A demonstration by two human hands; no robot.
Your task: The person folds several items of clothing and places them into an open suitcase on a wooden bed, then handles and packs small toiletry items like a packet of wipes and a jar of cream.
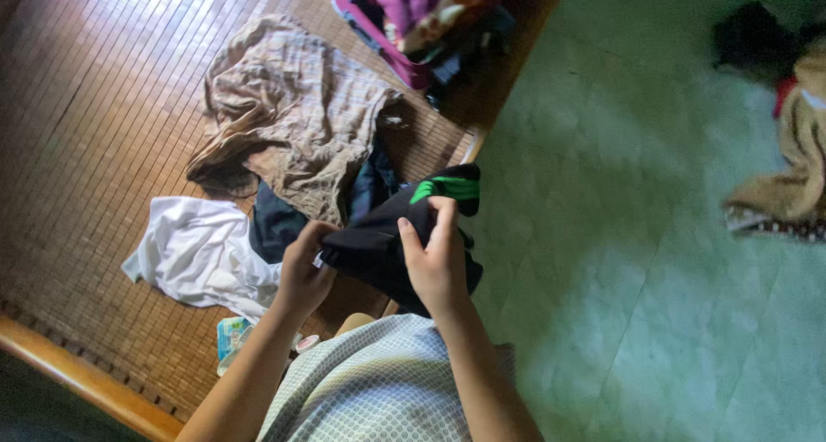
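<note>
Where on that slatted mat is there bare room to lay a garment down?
The widest bare stretch of the slatted mat lies left of the brown checked cloth and above the white shirt. It is crowded around both hands, which grip a black garment, and near the pink bag.

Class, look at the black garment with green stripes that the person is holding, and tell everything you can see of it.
The black garment is soft, dark cloth, bunched and folded rather than spread out. Bright green stripes mark its upper end, near the edge of the slatted wooden platform. A small pale tag shows at its left edge. The left hand grips that left edge; the right hand clasps it from the right, fingers over the top. It is held up above the person's lap, in front of a pile of other clothes.
</note>
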